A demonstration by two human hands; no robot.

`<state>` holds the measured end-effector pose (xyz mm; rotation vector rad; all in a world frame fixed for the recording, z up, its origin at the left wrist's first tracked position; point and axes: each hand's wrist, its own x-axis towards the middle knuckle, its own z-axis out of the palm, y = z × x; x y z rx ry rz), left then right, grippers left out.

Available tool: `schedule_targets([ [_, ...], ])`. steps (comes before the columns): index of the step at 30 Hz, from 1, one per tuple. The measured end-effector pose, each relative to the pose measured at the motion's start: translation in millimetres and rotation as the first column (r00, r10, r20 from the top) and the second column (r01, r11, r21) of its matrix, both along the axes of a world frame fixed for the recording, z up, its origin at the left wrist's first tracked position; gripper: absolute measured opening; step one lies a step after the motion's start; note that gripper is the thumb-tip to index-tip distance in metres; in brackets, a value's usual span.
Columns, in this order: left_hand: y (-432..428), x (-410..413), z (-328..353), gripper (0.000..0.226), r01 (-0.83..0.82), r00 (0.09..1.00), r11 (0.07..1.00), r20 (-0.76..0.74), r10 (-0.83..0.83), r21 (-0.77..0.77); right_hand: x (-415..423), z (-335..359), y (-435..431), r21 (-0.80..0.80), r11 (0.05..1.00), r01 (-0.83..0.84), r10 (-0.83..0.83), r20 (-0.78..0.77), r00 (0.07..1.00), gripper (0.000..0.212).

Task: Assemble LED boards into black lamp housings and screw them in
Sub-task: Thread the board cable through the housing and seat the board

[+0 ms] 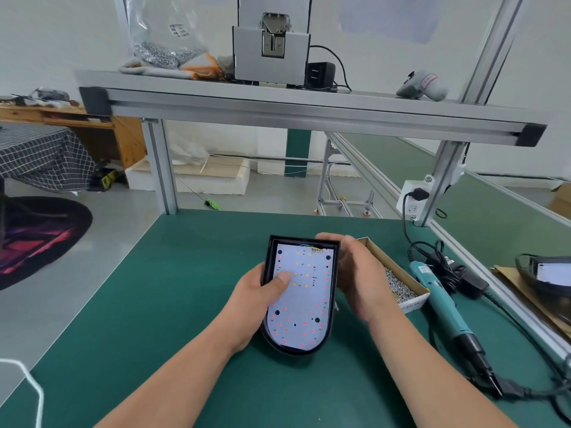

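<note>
Head view: left hand (259, 291) and right hand (355, 279) around lamp housing (332, 307).

Left side: the green table (129, 304) is bare, so a hand can move there with nothing in the way.
Near edge: bare green top lies between the two arms, below the black lamp housing (268, 338).
Middle: the housing fills this spot, with the left hand (262, 291) and right hand (355, 273) gripping its sides.
Right side: the box of screws (398, 282) sits just beside the right hand.
Far right: the blue screwdriver (445, 307) and its black cords (445, 257) crowd the table edge.
Overhead: a metal shelf (278, 106) crosses above the table's far edge.
Back: two shelf posts (163, 168) stand at the far corners; the gap between them is clear.
</note>
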<state>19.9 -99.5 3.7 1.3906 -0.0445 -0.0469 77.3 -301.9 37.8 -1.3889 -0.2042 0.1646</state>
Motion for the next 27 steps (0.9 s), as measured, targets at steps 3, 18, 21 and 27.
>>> schedule_targets([
  [3,0.0,-0.9,-0.2,0.041,0.002,1.000,1.000,0.011,-0.002,0.003,-0.1,-7.6,-2.0,-0.119,0.990,-0.078,0.083,0.040,0.996,0.031],
  [18,-1.3,-1.2,0.3,0.041,-0.062,0.998,0.996,-0.020,0.064,0.063,6.7,-14.2,9.4,-0.483,0.868,0.114,0.043,0.302,0.952,0.039],
  [21,-3.7,3.8,1.0,0.036,-0.143,0.989,0.984,-0.015,0.146,0.102,6.7,-5.2,0.0,-0.252,0.958,0.138,-0.080,0.228,0.970,0.039],
  [27,-9.5,1.8,2.0,0.036,-0.089,0.996,0.976,-0.015,0.093,0.199,6.8,2.6,-18.4,-0.425,0.902,0.070,0.000,0.164,0.986,0.040],
])
